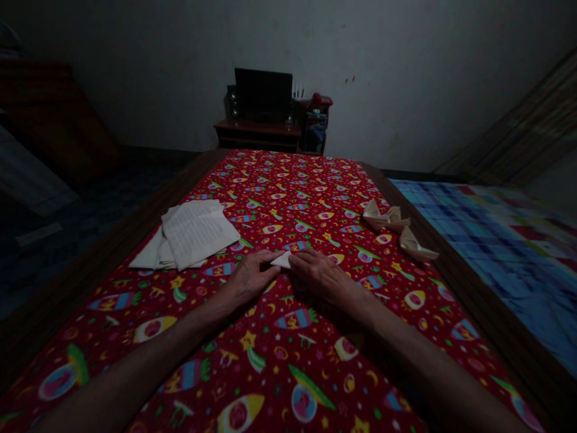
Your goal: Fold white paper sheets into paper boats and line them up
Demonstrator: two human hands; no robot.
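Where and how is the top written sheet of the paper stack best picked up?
Probably by its right corner, pinched from the right side: the top sheet lies askew, so that corner juts past the sheets underneath and looks easiest to catch alone.

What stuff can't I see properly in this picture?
All in the head view:
- The small folded paper: its right part is hidden by the right hand.
- The writing on the paper sheets: too small and dim to read.
- The lower sheets: mostly covered by those on top, so I can't count them.
- The forearms: cut off by the picture's bottom edge.
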